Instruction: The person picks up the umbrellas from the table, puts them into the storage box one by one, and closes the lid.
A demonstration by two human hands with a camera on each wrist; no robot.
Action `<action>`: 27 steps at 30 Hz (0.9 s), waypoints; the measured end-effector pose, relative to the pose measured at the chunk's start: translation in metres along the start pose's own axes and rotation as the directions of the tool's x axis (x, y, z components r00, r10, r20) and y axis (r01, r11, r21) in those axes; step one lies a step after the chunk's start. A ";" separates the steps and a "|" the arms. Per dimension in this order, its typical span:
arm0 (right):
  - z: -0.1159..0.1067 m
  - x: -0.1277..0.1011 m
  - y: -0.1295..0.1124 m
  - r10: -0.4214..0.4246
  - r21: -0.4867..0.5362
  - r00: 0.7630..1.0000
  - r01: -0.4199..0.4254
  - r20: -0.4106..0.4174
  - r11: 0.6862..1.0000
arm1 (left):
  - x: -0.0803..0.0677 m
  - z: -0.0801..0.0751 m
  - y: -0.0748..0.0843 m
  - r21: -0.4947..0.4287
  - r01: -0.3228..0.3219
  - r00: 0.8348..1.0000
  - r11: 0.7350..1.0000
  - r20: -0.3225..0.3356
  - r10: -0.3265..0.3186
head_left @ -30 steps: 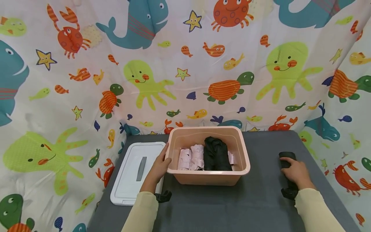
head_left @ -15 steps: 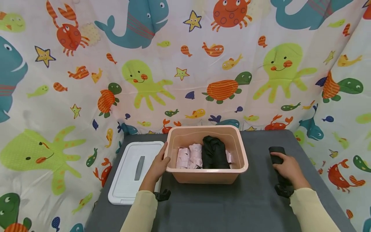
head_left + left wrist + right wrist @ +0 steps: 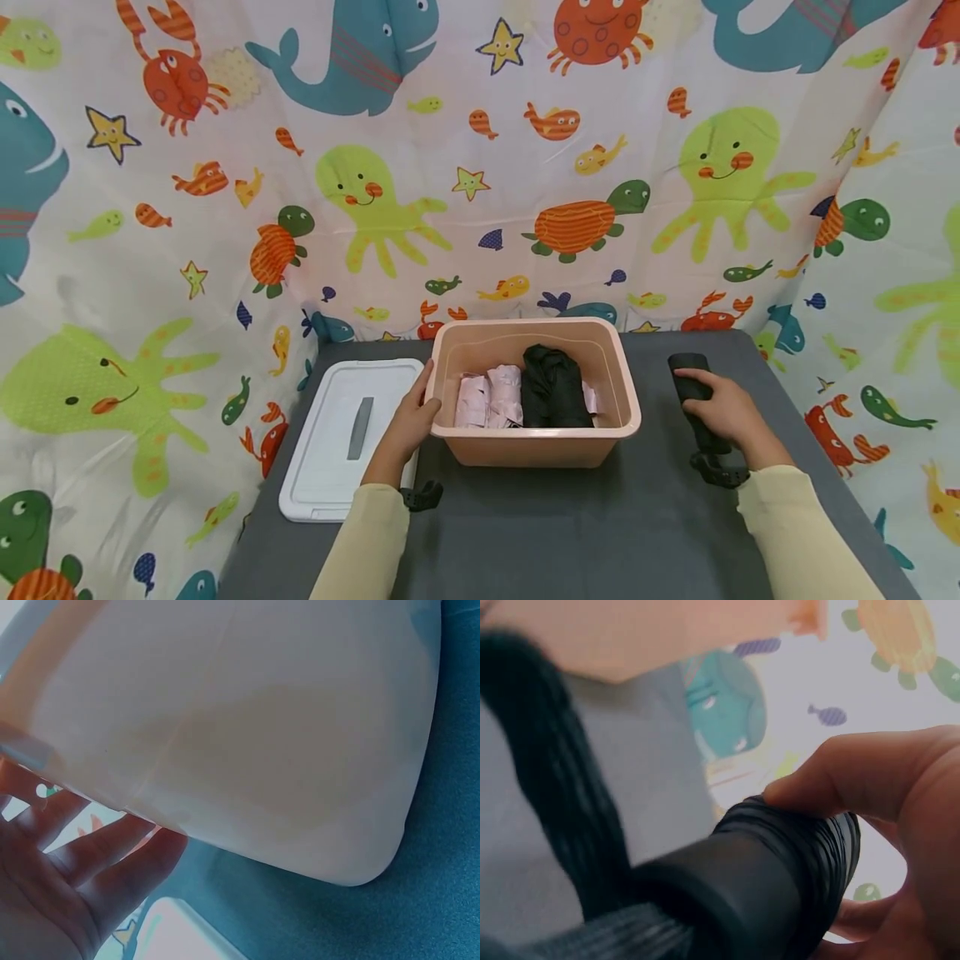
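Note:
In the head view a peach plastic bin (image 3: 536,452) holds pink rolled bundles (image 3: 489,398) and a crumpled black cloth bundle (image 3: 555,387). My left hand (image 3: 407,425) rests against the bin's left side, thumb near the rim. The left wrist view shows its fingers (image 3: 112,851) fairly straight and spread against the wall. To the right of the bin, my right hand (image 3: 731,414) grips what looks like a black folded umbrella (image 3: 693,400). Close up, the right wrist view shows a smooth round end with a loop strap (image 3: 562,765) and gathered fabric under my thumb. Its far fingers are partly hidden.
A white lid (image 3: 322,454) with a grey handle (image 3: 360,429) lies left of the bin on the dark grey table (image 3: 555,533). Behind the table hangs a sea-animal curtain (image 3: 450,108), which also runs along both sides.
My right hand has moved left toward the bin with the umbrella in its grip. The left hand stays at the bin's side. The head view has shifted slightly.

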State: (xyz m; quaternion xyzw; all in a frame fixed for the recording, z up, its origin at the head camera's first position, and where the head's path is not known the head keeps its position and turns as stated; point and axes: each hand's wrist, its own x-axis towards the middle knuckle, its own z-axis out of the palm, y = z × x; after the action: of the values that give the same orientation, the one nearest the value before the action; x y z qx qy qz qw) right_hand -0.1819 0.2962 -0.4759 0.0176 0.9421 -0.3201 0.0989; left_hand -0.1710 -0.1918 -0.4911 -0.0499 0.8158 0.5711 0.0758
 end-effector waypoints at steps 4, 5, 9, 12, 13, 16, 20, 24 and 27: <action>-0.005 -0.001 -0.016 0.005 0.027 1.000 -0.006 0.024 1.000 | 0.002 0.000 -0.004 0.002 -0.005 1.000 1.000 -0.008 0.005; -0.006 -0.001 -0.021 0.003 0.032 1.000 -0.004 0.028 0.999 | 0.005 0.001 -0.009 -0.001 -0.006 1.000 1.000 -0.010 0.006; -0.011 -0.004 -0.039 -0.022 0.047 0.999 0.021 0.034 0.999 | 0.005 0.000 -0.009 0.001 0.002 1.000 1.000 -0.009 -0.002; -0.015 -0.007 -0.051 -0.056 0.054 0.998 0.055 0.028 0.997 | 0.004 0.001 -0.008 0.002 -0.002 1.000 1.000 -0.013 0.002; -0.016 -0.007 -0.054 -0.064 0.058 0.998 0.062 0.026 0.996 | 0.004 0.000 -0.008 0.003 0.001 1.000 1.000 -0.013 -0.001; -0.018 -0.009 -0.065 -0.071 0.072 0.997 0.069 0.029 0.995 | 0.006 0.000 -0.008 0.000 0.003 1.000 1.000 -0.009 -0.003; -0.020 -0.010 -0.078 -0.100 0.065 0.995 0.098 0.028 0.993 | 0.007 -0.002 -0.008 -0.006 0.010 1.000 1.000 -0.008 -0.010; -0.024 -0.010 -0.093 -0.144 0.038 0.989 0.144 0.018 0.989 | 0.009 -0.003 -0.007 -0.009 0.027 1.000 1.000 -0.012 -0.027; -0.027 -0.009 -0.105 -0.164 0.018 0.986 0.163 0.009 0.986 | 0.012 -0.003 -0.005 -0.014 0.038 0.999 0.999 -0.009 -0.038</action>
State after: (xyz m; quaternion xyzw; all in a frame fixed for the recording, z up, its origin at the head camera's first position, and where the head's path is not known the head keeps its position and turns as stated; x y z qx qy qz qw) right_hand -0.1883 0.2298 -0.3901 -0.0606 0.9369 -0.3355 0.0771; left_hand -0.1825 -0.1964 -0.4970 -0.0686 0.8112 0.5748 0.0828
